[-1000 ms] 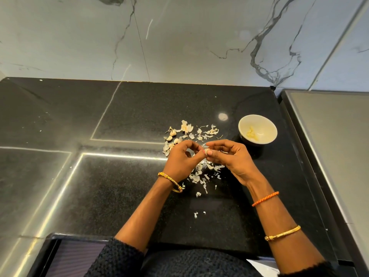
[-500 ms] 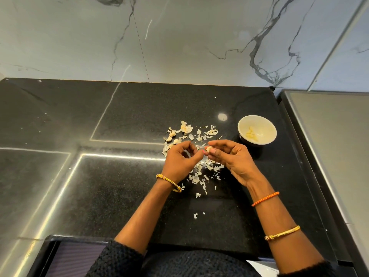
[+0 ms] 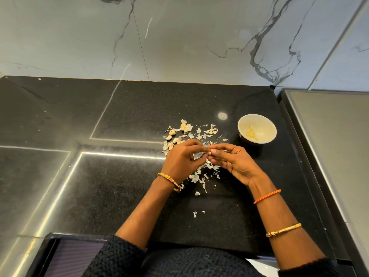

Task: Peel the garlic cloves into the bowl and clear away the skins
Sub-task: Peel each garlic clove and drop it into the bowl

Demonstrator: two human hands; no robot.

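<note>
Over the black counter, my left hand (image 3: pixel 182 158) and my right hand (image 3: pixel 232 161) meet fingertip to fingertip and both pinch one small garlic clove (image 3: pixel 209 152). Papery garlic skins (image 3: pixel 201 176) lie scattered under and behind my hands. A few unpeeled cloves (image 3: pixel 172 134) sit at the far left of that litter. A white bowl (image 3: pixel 268 124) stands to the right of my hands and holds several peeled cloves (image 3: pixel 251 133).
The black stone counter (image 3: pixel 119 186) ends at a marble wall behind. A grey raised surface (image 3: pixel 335 146) borders it on the right, close to the bowl. More skin flakes (image 3: pixel 195 213) lie nearer to me. The counter's front edge is just before my body.
Both hands stay together on the clove with small finger shifts as they work at it. The bowl and the skins have not moved.
</note>
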